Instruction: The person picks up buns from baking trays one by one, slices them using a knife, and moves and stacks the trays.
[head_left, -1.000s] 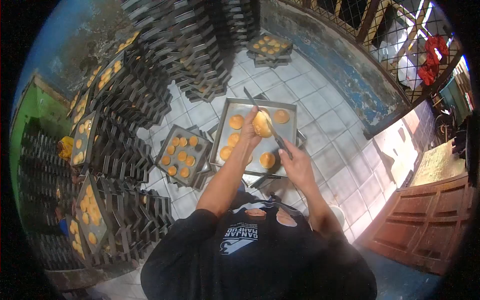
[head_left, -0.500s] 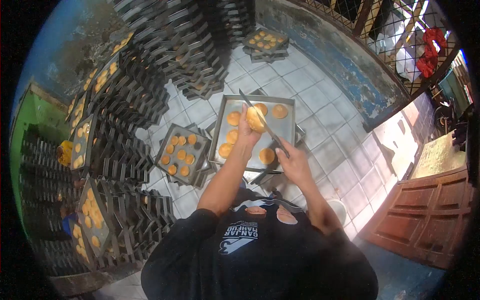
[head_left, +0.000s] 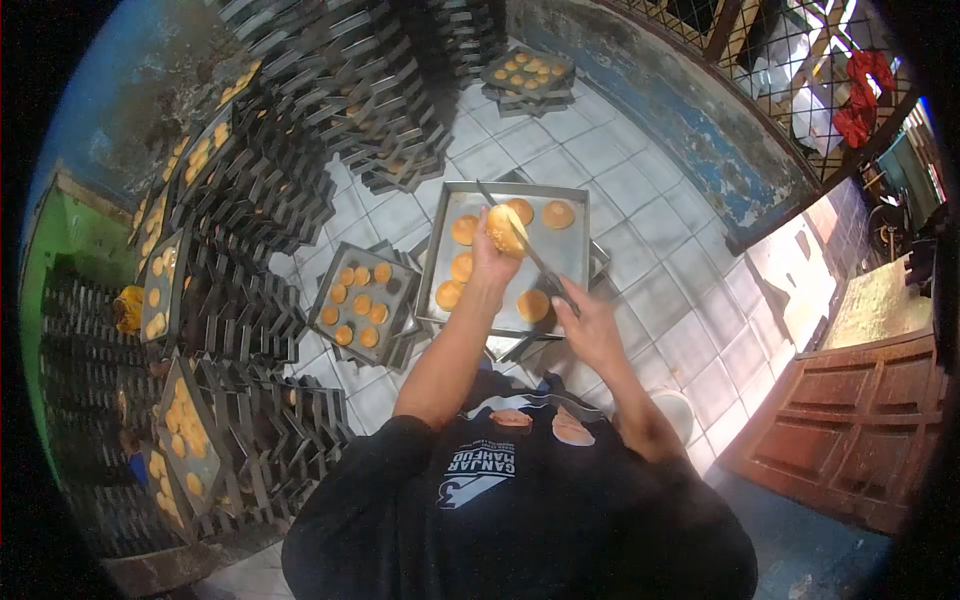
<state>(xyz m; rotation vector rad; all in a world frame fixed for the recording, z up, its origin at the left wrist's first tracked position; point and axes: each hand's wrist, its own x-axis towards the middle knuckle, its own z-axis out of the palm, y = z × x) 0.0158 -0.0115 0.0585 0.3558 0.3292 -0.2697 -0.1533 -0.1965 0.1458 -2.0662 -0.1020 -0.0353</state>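
In my left hand (head_left: 494,262) is a round golden bun (head_left: 501,232), held up over a large square metal tray (head_left: 573,276). My right hand (head_left: 594,330) grips the dark handle of a long knife (head_left: 541,262). Its blade runs along the right side of the bun, at or in a pale strip that looks like a cut; how deep it goes I cannot tell. Several more buns lie in the tray, among them one bun (head_left: 533,305) near my right hand and another bun (head_left: 558,214) at the far right corner.
To the left, a smaller tray (head_left: 327,297) of buns tops a stack on the tiled floor (head_left: 655,325). Tall stacks of trays (head_left: 255,190) line the left side. Another tray stack (head_left: 528,72) stands far off. A wooden door panel (head_left: 840,430) is at right.
The bun and knife have shifted only slightly against each other. The large tray and the surroundings sit a little higher in view.
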